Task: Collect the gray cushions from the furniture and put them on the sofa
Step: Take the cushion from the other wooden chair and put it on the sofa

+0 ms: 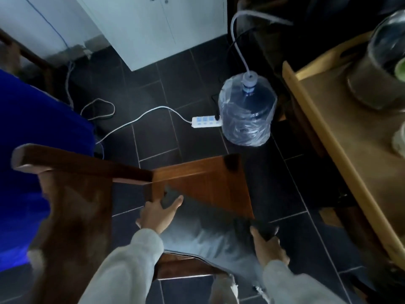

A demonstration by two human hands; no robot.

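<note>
A gray cushion (210, 233) lies tilted across the seat of a brown wooden chair (203, 178), its far edge lifted off the wood. My left hand (157, 213) grips the cushion's left corner, fingers spread over the fabric. My right hand (268, 246) clamps the cushion's dark right edge. Both arms wear light gray sleeves. No sofa can be made out for certain in this view.
A large water bottle (247, 110) with a hose stands on the dark tiled floor beside a white power strip (206, 121) and its cable. A wooden tray table (341, 137) with a glass jar is at the right. A blue object (32, 150) fills the left; a white cabinet (157, 23) stands behind.
</note>
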